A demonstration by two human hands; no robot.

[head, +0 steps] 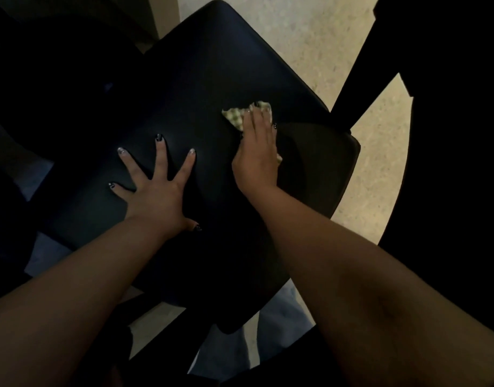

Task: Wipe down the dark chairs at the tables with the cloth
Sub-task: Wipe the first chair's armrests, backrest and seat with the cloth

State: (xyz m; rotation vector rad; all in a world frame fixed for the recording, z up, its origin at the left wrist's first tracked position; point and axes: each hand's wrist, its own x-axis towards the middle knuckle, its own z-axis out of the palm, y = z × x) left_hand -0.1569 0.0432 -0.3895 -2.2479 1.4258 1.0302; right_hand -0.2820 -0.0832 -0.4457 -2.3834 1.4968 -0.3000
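Note:
A dark chair seat (212, 79) fills the middle of the head view, seen from above. My left hand (156, 188) lies flat on the seat with its fingers spread wide. My right hand (255, 157) presses a small green-and-cream checked cloth (236, 115) onto the seat's right part, fingers straight on top of it. Most of the cloth is hidden under that hand; one corner shows past the fingertips and a bit at the wrist side.
A dark slanted bar (363, 79) and a large dark mass (457, 135) stand to the right. More dark furniture (44, 79) sits at the left. Pale speckled floor (310, 37) shows around the seat.

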